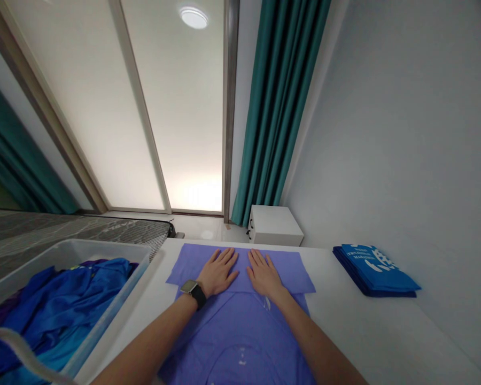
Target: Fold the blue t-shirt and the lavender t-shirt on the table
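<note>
A purple T-shirt point(240, 321) lies spread on the white table point(344, 326), its far end folded over into a flat band. My left hand point(218, 272) rests flat on that folded band, fingers stretched out, with a dark watch on the wrist. My right hand point(264, 275) lies flat beside it, fingers also stretched and slightly spread. Both palms press on the cloth and hold nothing.
A translucent plastic bin point(116, 299) at the left holds several crumpled blue garments. A stack of folded blue shirts point(374, 270) sits at the table's right, near the wall. A small white cabinet point(274, 225) stands beyond the table by teal curtains.
</note>
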Tool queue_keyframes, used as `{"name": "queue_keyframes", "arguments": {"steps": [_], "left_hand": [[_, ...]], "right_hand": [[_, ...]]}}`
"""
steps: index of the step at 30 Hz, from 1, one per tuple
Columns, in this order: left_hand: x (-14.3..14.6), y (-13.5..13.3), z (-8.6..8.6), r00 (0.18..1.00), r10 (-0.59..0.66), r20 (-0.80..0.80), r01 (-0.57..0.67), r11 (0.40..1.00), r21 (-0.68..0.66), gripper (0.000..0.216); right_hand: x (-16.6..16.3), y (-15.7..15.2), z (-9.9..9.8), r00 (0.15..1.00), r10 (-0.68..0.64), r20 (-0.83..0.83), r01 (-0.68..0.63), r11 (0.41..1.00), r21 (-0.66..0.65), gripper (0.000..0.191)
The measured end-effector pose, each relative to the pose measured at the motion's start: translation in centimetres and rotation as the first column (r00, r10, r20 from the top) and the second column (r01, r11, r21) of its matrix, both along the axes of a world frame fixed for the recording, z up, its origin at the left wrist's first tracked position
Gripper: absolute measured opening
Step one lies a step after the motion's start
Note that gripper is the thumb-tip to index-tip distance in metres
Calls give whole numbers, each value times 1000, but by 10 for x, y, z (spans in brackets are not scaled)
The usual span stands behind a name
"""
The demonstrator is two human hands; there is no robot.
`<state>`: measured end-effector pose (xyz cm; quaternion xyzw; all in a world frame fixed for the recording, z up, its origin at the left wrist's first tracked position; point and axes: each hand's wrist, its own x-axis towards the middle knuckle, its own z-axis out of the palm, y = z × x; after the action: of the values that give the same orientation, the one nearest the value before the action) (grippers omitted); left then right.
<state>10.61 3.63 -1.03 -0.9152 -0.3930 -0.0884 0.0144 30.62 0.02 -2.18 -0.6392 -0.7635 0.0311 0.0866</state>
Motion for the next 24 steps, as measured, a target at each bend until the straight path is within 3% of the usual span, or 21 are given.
{"name": "queue_keyframes", "arguments": {"steps": [7, 12, 18, 24], "left_hand": [[-8, 2, -10, 997, 54, 51, -54, 999, -3, 54], [-38, 16, -12, 977, 202, 61, -203, 979, 0, 55], [-87, 27, -12, 913, 407, 30, -406, 913, -24, 56], [-100, 25, -13, 878, 478, 14, -477, 877, -56, 57]], "right_hand": [[3, 1, -2, 1000, 18, -11, -18, 999, -41, 59], [10, 3, -3, 1000, 8, -27, -9, 999, -40, 60], [61, 4, -15, 995, -92, 24, 93, 996, -17, 59], [113, 1, -25, 974, -201, 108, 204, 979, -22, 57]]}}
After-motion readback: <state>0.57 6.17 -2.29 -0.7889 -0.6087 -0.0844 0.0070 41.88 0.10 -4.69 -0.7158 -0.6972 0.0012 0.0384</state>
